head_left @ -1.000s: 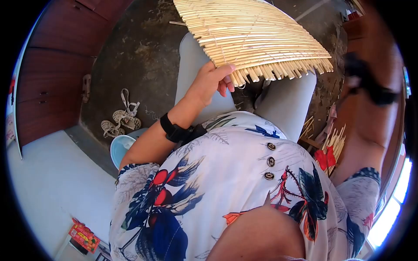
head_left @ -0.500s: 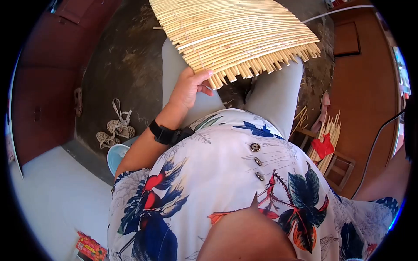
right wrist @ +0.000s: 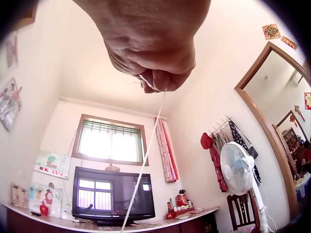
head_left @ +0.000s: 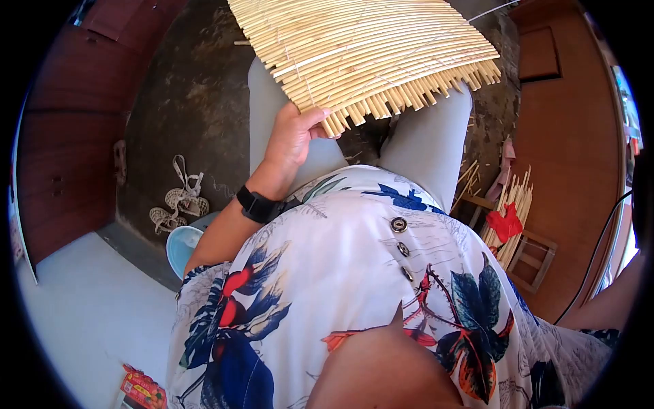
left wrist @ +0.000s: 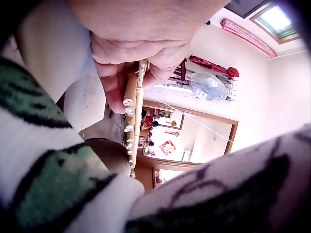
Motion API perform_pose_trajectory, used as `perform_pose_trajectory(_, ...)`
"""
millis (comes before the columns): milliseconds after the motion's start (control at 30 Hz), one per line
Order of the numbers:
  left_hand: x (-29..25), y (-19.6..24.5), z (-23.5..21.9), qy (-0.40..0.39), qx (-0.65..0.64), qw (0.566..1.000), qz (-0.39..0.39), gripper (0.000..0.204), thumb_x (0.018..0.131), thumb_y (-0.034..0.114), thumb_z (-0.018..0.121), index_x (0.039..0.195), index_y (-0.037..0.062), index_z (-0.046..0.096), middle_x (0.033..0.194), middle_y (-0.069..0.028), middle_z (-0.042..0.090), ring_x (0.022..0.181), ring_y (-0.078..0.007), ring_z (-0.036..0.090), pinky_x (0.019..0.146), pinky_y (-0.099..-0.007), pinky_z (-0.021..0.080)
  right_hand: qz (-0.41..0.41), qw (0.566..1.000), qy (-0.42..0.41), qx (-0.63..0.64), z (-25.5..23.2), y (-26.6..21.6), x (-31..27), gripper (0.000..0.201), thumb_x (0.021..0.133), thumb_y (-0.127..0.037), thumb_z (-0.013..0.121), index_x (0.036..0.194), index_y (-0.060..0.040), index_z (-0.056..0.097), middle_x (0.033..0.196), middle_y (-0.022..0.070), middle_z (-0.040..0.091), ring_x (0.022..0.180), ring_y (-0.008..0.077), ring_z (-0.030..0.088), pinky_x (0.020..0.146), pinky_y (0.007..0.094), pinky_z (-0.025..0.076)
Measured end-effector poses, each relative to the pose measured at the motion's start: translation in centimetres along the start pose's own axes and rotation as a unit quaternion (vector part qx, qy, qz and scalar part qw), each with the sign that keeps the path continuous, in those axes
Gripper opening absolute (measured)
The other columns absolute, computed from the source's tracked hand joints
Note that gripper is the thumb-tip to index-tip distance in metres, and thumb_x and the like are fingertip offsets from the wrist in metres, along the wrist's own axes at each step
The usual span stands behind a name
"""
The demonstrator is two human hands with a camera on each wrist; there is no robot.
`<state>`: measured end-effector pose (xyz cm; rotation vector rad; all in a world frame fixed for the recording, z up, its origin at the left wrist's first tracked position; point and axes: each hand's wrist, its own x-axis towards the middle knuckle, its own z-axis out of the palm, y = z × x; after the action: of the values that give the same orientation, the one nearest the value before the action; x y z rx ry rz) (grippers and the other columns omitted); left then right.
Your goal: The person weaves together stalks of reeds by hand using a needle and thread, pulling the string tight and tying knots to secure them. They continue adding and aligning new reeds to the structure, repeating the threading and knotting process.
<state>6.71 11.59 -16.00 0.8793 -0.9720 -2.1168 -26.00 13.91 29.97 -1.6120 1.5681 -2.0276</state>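
Observation:
A mat of pale stalks, stitched with thread, lies across the person's knees in the head view. The left hand grips its near left corner, thumb on top and fingers underneath. In the left wrist view that hand pinches the mat, whose cut stalk ends show edge-on. The right hand, seen in the right wrist view, is curled round a white thread that runs taut downward from the fingers. In the head view only the right forearm shows, at the right edge; the thread stretches off the mat's far right side.
A bundle of stalks tied with red cloth stands at the right beside a wooden cabinet. Sandals and a light blue basin are at the left. A standing fan and a television appear in the right wrist view.
The right arm has swung from beside the mat out to the right and back, leaving its hand outside the head view. The left hand keeps its grip on the mat's corner.

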Motion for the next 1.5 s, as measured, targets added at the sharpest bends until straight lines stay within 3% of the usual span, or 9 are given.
perform_pose_trajectory(233,-0.1,0.3,-0.5,-0.025,0.022,0.999,0.001,0.036,0.086,0.014,0.058,0.116,-0.0051,0.053,0.096,-0.0138,0.066,0.076,-0.0198,0.066,0.063,-0.0321,0.056,0.023,0.997,-0.059,-0.033,1.8,3.6,-1.3,0.014,0.094,-0.014,0.052,0.085,-0.0049,0.058,0.071,0.0036,0.056,0.053,0.0103,0.047,0.047,0.0258,0.040)
perform_pose_trajectory(400,-0.4,0.3,-1.1,-0.059,0.031,0.998,0.007,0.035,0.090,0.021,0.059,0.115,-0.0026,0.053,0.093,-0.0115,0.066,0.074,-0.0180,0.065,0.061,-0.0303,0.055,0.062,0.977,-0.182,-0.097,4.6,9.4,-5.0,0.013,0.094,-0.014,0.053,0.086,-0.0055,0.060,0.071,0.0032,0.057,0.054,0.0096,0.050,0.047,0.0252,0.042)
perform_pose_trajectory(633,-0.7,0.7,-1.6,-0.096,0.005,0.995,-0.027,0.035,0.092,0.027,0.058,0.114,-0.0003,0.053,0.089,-0.0098,0.065,0.069,-0.0147,0.063,0.057,-0.0275,0.052,0.114,0.838,-0.488,-0.215,10.4,19.0,-18.2,0.012,0.093,-0.013,0.055,0.087,-0.0064,0.062,0.072,0.0027,0.060,0.055,0.0087,0.053,0.048,0.0243,0.044)
perform_pose_trajectory(700,-0.6,0.7,-1.7,-0.093,0.006,0.995,-0.027,0.036,0.092,0.027,0.059,0.114,-0.0002,0.052,0.087,-0.0094,0.064,0.067,-0.0141,0.062,0.054,-0.0259,0.050,-0.107,0.806,-0.538,-0.222,12.1,19.2,-23.3,0.005,0.089,-0.008,0.059,0.090,-0.0033,0.060,0.072,0.0079,0.061,0.061,0.0155,0.060,0.055,0.0286,0.047)
perform_pose_trajectory(767,-0.7,0.8,-1.6,-0.092,0.008,0.995,-0.028,0.036,0.092,0.028,0.059,0.114,-0.0001,0.052,0.086,-0.0090,0.064,0.065,-0.0135,0.061,0.052,-0.0244,0.048,-0.113,0.805,-0.547,-0.201,12.8,19.8,-25.8,0.007,0.086,-0.006,0.061,0.091,-0.0012,0.059,0.074,0.0118,0.060,0.063,0.0227,0.060,0.058,0.0315,0.047)
perform_pose_trajectory(800,-0.7,0.9,-1.5,-0.085,0.006,0.996,-0.025,0.036,0.091,0.027,0.059,0.114,-0.0002,0.052,0.085,-0.0088,0.063,0.063,-0.0134,0.060,0.050,-0.0234,0.045,-0.125,0.820,-0.525,-0.190,13.3,20.0,-26.7,0.006,0.083,-0.011,0.060,0.085,-0.0056,0.061,0.069,0.0148,0.061,0.065,0.0341,0.061,0.059,0.0405,0.050)
perform_pose_trajectory(1033,-0.8,1.0,-1.6,-0.064,0.006,0.997,-0.037,0.032,0.091,0.024,0.059,0.110,-0.0005,0.052,0.083,-0.0104,0.062,0.062,-0.0140,0.059,0.045,-0.0222,0.040,-0.174,0.816,-0.513,-0.202,13.9,20.6,-28.6,0.007,0.084,-0.007,0.063,0.088,-0.0032,0.059,0.074,0.0126,0.062,0.063,0.0290,0.062,0.054,0.0345,0.049)
perform_pose_trajectory(1233,-1.1,1.3,-1.2,-0.055,0.002,0.998,-0.028,0.031,0.091,0.023,0.059,0.108,-0.0011,0.053,0.080,-0.0113,0.062,0.060,-0.0134,0.058,0.046,-0.0219,0.040,-0.227,0.804,-0.501,-0.225,14.3,20.8,-29.1,0.011,0.073,-0.004,0.060,0.076,-0.0041,0.049,0.069,0.0107,0.057,0.059,0.0306,0.060,0.050,0.0389,0.048)
perform_pose_trajectory(1500,-1.1,1.2,-1.1,-0.055,0.006,0.998,-0.028,0.029,0.091,0.024,0.059,0.106,-0.0005,0.054,0.078,-0.0107,0.062,0.061,-0.0124,0.057,0.046,-0.0215,0.039,-0.248,0.788,-0.515,-0.230,14.3,20.4,-28.8,0.010,0.073,-0.005,0.059,0.078,-0.0044,0.050,0.071,0.0107,0.058,0.063,0.0310,0.061,0.052,0.0377,0.048)
